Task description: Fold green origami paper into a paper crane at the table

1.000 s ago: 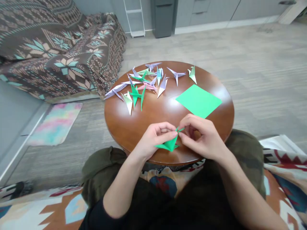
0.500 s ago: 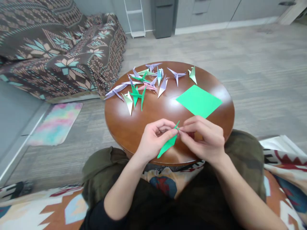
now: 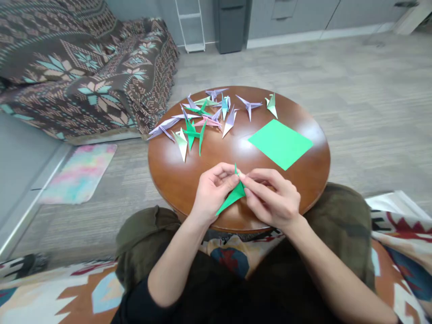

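A green folded paper crane (image 3: pixel 233 196) is held between my two hands over the near edge of the round table. My left hand (image 3: pixel 213 188) pinches its upper part between thumb and fingers, with a thin point sticking up above them. My right hand (image 3: pixel 274 198) is closed on the same paper from the right, its thumb and forefinger at the crane's top; the fingertips hide part of the fold there. Beyond my right hand lies a flat green paper square (image 3: pixel 281 143), apart from it.
On the brown round table (image 3: pixel 162 166) several folded cranes cluster at the far left, including a pink crane (image 3: pixel 207 121) and a white-green crane (image 3: pixel 181 144). A pale green crane (image 3: pixel 271 105) stands at the far right. A patterned sofa (image 3: pixel 101 85) is beyond the table's left.
Both hands have shifted left with the green crane, and its thin point now stands more upright. My right hand has moved off the near corner of the paper square.
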The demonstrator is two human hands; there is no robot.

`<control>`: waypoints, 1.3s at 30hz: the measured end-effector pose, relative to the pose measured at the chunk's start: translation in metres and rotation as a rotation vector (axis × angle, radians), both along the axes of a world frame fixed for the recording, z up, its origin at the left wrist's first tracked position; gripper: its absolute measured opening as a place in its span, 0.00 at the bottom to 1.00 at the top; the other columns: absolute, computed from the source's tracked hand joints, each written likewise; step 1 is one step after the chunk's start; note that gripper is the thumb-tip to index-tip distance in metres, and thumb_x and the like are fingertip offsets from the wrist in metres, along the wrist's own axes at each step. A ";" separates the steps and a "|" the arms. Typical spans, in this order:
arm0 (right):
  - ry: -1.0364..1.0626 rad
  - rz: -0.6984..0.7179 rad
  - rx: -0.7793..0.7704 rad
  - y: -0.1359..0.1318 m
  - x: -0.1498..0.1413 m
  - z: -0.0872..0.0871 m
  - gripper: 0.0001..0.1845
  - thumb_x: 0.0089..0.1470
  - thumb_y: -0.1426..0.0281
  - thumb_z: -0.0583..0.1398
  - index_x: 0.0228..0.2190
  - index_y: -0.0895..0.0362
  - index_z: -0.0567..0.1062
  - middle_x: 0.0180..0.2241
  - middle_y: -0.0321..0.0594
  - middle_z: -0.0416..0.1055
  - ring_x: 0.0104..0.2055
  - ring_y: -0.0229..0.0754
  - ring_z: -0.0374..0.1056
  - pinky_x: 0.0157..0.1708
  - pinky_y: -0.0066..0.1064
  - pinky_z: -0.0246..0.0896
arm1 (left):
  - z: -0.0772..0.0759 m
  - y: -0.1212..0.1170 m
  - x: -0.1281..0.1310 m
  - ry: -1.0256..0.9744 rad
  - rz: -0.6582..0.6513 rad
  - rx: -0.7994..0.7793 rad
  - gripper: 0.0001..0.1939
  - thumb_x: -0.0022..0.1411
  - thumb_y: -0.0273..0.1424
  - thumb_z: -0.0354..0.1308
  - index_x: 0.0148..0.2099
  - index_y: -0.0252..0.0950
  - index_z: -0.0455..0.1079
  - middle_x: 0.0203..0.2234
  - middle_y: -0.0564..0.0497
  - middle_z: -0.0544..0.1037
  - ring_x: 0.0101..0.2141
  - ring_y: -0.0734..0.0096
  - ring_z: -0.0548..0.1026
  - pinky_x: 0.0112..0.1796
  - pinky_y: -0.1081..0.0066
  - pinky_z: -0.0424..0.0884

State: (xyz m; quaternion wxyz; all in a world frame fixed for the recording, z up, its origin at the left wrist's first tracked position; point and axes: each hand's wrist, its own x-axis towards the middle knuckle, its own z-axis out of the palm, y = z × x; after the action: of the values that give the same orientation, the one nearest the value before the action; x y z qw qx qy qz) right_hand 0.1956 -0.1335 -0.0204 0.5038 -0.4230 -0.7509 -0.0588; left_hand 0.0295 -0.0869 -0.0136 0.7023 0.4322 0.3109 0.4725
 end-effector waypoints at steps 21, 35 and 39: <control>0.896 0.337 -0.735 -0.004 -0.003 0.022 0.09 0.58 0.68 0.71 0.29 0.56 0.78 0.18 0.30 0.69 0.16 0.31 0.60 0.16 0.24 0.55 | -0.001 0.001 -0.007 0.461 0.238 0.973 0.06 0.69 0.23 0.65 0.43 0.40 0.78 0.36 0.51 0.84 0.42 0.65 0.80 0.54 0.60 0.76; 1.102 0.541 -1.052 -0.001 0.006 0.023 0.06 0.53 0.74 0.71 0.29 0.57 0.79 0.17 0.28 0.69 0.14 0.28 0.59 0.14 0.18 0.52 | -0.004 0.004 -0.006 0.485 0.208 1.077 0.08 0.70 0.20 0.62 0.42 0.38 0.75 0.34 0.53 0.83 0.37 0.69 0.81 0.55 0.57 0.76; 1.144 0.550 -1.123 0.000 0.004 0.028 0.07 0.49 0.74 0.73 0.28 0.58 0.79 0.16 0.29 0.68 0.14 0.28 0.58 0.13 0.18 0.50 | -0.005 0.003 -0.005 0.464 0.201 1.060 0.08 0.70 0.19 0.62 0.42 0.37 0.75 0.33 0.53 0.82 0.37 0.70 0.79 0.54 0.58 0.76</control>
State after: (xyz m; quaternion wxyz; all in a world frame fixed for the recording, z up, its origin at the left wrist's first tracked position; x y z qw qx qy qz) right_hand 0.1998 -0.1336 0.0071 0.5176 -0.3773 -0.3740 0.6707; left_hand 0.0249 -0.0839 -0.0185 0.2558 0.7849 0.2174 0.5208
